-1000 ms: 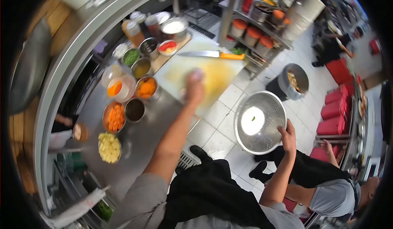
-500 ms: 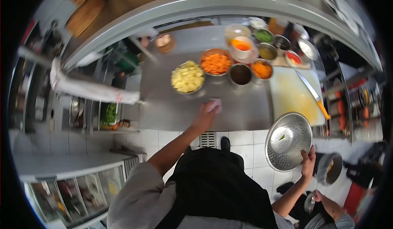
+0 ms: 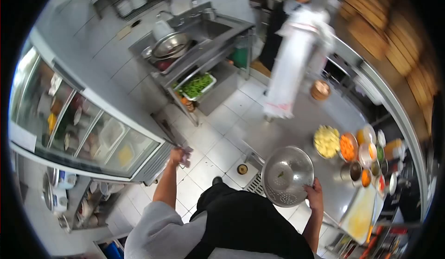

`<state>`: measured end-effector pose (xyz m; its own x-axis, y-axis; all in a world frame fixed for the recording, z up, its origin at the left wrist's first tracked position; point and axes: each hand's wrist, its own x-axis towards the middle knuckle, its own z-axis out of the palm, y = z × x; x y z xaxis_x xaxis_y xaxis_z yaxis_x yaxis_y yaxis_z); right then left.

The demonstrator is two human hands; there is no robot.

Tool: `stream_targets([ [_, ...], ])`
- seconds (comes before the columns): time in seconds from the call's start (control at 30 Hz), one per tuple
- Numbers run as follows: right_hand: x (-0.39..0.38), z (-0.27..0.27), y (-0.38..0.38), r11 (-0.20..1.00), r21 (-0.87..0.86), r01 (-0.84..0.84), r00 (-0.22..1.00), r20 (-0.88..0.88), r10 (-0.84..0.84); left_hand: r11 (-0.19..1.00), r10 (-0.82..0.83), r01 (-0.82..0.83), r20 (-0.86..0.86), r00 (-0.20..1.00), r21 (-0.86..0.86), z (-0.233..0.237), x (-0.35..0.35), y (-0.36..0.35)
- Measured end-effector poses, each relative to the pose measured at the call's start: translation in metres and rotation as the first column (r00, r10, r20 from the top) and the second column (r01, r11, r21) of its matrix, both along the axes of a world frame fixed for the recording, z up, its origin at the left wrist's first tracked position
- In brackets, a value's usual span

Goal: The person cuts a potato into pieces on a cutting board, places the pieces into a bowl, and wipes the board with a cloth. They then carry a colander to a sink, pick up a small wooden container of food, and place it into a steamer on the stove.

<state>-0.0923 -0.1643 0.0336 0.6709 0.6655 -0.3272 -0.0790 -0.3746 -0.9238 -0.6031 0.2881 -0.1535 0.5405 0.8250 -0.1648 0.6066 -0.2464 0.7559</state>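
Observation:
My right hand (image 3: 315, 195) grips the rim of a metal colander (image 3: 286, 185), which is tilted with its inside facing me. A small green leaf piece (image 3: 280, 174) lies in it. My left hand (image 3: 175, 155) is closed on a crumpled pinkish cloth (image 3: 186, 158), held out over the floor near the glass-front fridge (image 3: 106, 166). On the steel table (image 3: 296, 129) stand a bowl of yellow chunks (image 3: 327, 142) and a bowl of cut carrots (image 3: 348, 147), beyond the colander.
A sink (image 3: 215, 29) with metal bowls stands at the back, with a tray of greens (image 3: 198, 86) below. A white towel (image 3: 289, 64) hangs at the table's corner. Another person (image 3: 273, 41) stands behind it. A cutting board (image 3: 359, 215) lies at the right.
My view has turned left, toward the fridge and sink. My left hand has left the tabletop with the cloth. The colander has come along in my right hand.

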Motion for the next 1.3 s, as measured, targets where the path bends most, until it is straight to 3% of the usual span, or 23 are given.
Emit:
stream_targets([
  [0.03, -0.012, -0.002, 0.039, 1.000, 0.024, -0.017, 0.997, -0.079, 0.019, 0.873, -0.289, 0.322, -0.142, 0.947, 0.366, 0.020, -0.008, -0.022],
  [0.07, -0.025, -0.004, 0.075, 0.999, 0.042, -0.025, 0.986, -0.162, 0.031, 0.996, -0.062, 0.051, 0.168, 0.984, 0.071, 0.015, -0.012, -0.044],
  [0.1, -0.035, -0.007, 0.108, 0.998, 0.035, -0.045, 0.986, -0.160, 0.050, 0.946, 0.244, -0.134, 0.378, 0.893, -0.294, 0.020, -0.009, -0.063],
  [0.17, -0.051, -0.007, 0.173, 0.992, 0.039, -0.118, 0.979, -0.162, 0.123, 0.693, 0.502, -0.166, 0.305, 0.809, -0.701, 0.057, -0.005, -0.085],
  [0.23, -0.070, 0.014, 0.231, 0.986, -0.007, -0.164, 0.981, -0.103, 0.162, 0.541, 0.572, -0.046, 0.328, 0.752, -0.840, 0.040, -0.012, -0.084],
  [0.3, -0.084, 0.027, 0.284, 0.988, 0.045, -0.149, 0.978, -0.138, 0.154, 0.460, 0.556, -0.030, 0.262, 0.789, -0.887, -0.001, -0.026, -0.070],
  [0.37, -0.078, 0.020, 0.336, 0.984, 0.100, -0.147, 0.973, -0.164, 0.162, 0.389, 0.552, 0.043, 0.270, 0.789, -0.920, 0.031, -0.015, -0.056],
  [0.43, -0.067, 0.019, 0.394, 0.978, 0.121, -0.168, 0.963, -0.193, 0.189, 0.313, 0.547, 0.166, 0.320, 0.773, -0.935, 0.032, -0.004, -0.035],
  [0.5, -0.073, 0.040, 0.458, 0.964, 0.198, -0.177, 0.938, -0.262, 0.227, 0.343, 0.507, 0.129, 0.300, 0.808, -0.930, 0.034, 0.015, -0.012],
  [0.6, -0.087, 0.059, 0.560, 0.927, 0.306, -0.219, 0.906, -0.290, 0.310, 0.386, 0.376, 0.208, 0.359, 0.854, -0.899, 0.040, 0.048, 0.033],
  [0.7, -0.103, 0.067, 0.655, 0.882, 0.408, -0.236, 0.871, -0.314, 0.379, 0.602, 0.185, 0.127, 0.291, 0.939, -0.789, 0.075, 0.087, 0.076],
  [0.73, -0.107, 0.065, 0.687, 0.866, 0.424, -0.263, 0.845, -0.332, 0.419, 0.628, 0.183, 0.060, 0.222, 0.958, -0.776, 0.098, 0.099, 0.089],
  [0.77, -0.115, 0.064, 0.716, 0.859, 0.441, -0.259, 0.837, -0.341, 0.427, 0.662, 0.172, 0.000, 0.152, 0.973, -0.749, 0.092, 0.100, 0.105],
  [0.83, -0.123, 0.062, 0.769, 0.839, 0.467, -0.279, 0.798, -0.373, 0.474, 0.650, 0.177, -0.004, 0.146, 0.973, -0.760, 0.139, 0.106, 0.130],
  [0.9, -0.132, 0.070, 0.812, 0.849, 0.439, -0.294, 0.800, -0.374, 0.470, 0.652, 0.233, -0.037, 0.153, 0.960, -0.758, 0.139, 0.101, 0.157],
  [0.97, -0.137, 0.080, 0.837, 0.863, 0.395, -0.314, 0.801, -0.378, 0.464, 0.724, 0.326, -0.198, 0.075, 0.943, -0.661, 0.165, 0.098, 0.174],
  [1.03, -0.128, 0.097, 0.848, 0.808, 0.450, -0.380, 0.798, -0.282, 0.532, 0.739, 0.423, -0.224, 0.180, 0.888, -0.635, 0.177, 0.095, 0.182],
  [1.1, -0.106, 0.113, 0.868, 0.820, 0.461, -0.339, 0.839, -0.246, 0.486, 0.607, 0.504, -0.250, 0.123, 0.855, -0.754, 0.175, 0.087, 0.205],
  [1.17, -0.073, 0.151, 0.873, 0.765, 0.537, -0.355, 0.921, 0.061, 0.384, 0.591, 0.502, -0.232, 0.127, 0.856, -0.772, 0.189, 0.088, 0.224],
  [1.2, -0.050, 0.167, 0.886, 0.714, 0.579, -0.394, 0.913, 0.336, 0.231, 0.568, 0.502, -0.222, 0.119, 0.857, -0.792, 0.192, 0.091, 0.233],
  [1.23, -0.025, 0.194, 0.904, 0.660, 0.599, -0.453, 0.818, 0.574, 0.039, 0.566, 0.497, -0.207, 0.130, 0.858, -0.798, 0.188, 0.097, 0.245],
  [1.3, 0.013, 0.253, 0.929, 0.748, 0.542, -0.383, 0.712, 0.689, -0.135, 0.642, 0.404, -0.121, 0.200, 0.893, -0.758, 0.179, 0.107, 0.271],
])
